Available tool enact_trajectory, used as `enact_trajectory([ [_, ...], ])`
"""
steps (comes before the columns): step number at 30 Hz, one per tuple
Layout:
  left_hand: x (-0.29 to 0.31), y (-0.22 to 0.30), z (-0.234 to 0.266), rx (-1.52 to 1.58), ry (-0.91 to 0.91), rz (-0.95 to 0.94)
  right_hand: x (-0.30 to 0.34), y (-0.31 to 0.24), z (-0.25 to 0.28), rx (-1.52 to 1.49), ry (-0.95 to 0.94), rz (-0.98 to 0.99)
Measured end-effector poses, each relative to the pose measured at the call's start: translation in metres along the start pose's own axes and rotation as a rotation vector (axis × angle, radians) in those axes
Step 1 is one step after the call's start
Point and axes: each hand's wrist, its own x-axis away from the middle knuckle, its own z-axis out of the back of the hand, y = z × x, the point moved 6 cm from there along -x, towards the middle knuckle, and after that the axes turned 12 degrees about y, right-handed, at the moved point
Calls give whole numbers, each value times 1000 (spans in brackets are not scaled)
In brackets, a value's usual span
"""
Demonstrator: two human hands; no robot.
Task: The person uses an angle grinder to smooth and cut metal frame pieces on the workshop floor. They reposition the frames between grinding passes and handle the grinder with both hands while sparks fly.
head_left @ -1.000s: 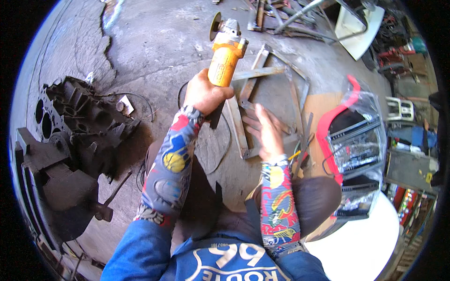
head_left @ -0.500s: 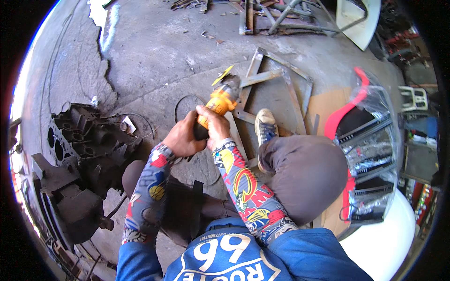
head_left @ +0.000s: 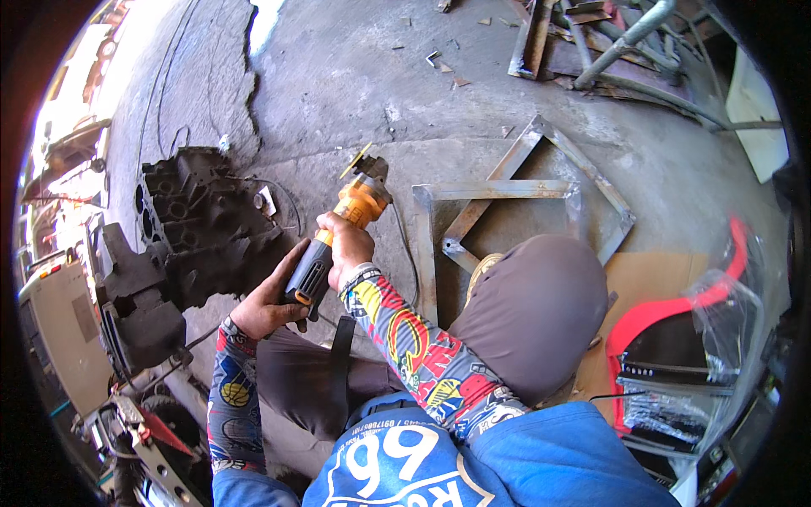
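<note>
An orange and black angle grinder (head_left: 359, 204) points away from me, its yellow disc (head_left: 356, 160) tilted up at the far end. My right hand (head_left: 348, 247) is closed round the middle of its body. At the rear end my left hand (head_left: 269, 297) grips the black housing, with the thumb beneath and the fingers along its side. To the right of the grinder lie two overlapping rusty angle-iron frames (head_left: 507, 190) on the floor. The disc is apart from them. My bent right knee (head_left: 541, 313) hides part of the nearer frame.
A dark engine block (head_left: 198, 228) sits on the left. A thin cable (head_left: 410, 262) curves over the floor near the grinder. Plastic-wrapped parts with red edging (head_left: 642, 325) lie on cardboard (head_left: 663, 270) at right. Scrap metal (head_left: 625, 55) is piled at the far right.
The view has shifted, with the floor things now further right. The grinder has swung nearer the engine block, away from the frames. My left hand has loosened and moved back along its housing.
</note>
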Motion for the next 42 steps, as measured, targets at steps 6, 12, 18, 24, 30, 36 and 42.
enact_trajectory([
  [6,-4,23,-12,-88,-107,285,4,2,22,-83,106,-165],
  [12,-23,12,-15,-337,-115,72,-16,3,35,-40,192,-97],
  [18,-40,18,-28,-1117,64,-111,-18,16,55,-15,390,-4],
  [24,-39,-18,-46,-1312,424,-359,-28,46,74,12,403,-32],
  [30,-40,-42,-39,-1183,366,-351,-47,64,94,124,531,-11],
  [36,-51,-34,-42,-1196,357,-373,-53,54,87,28,453,38],
  [42,-55,-28,-36,-1197,347,-417,-46,50,77,-90,384,-24],
])
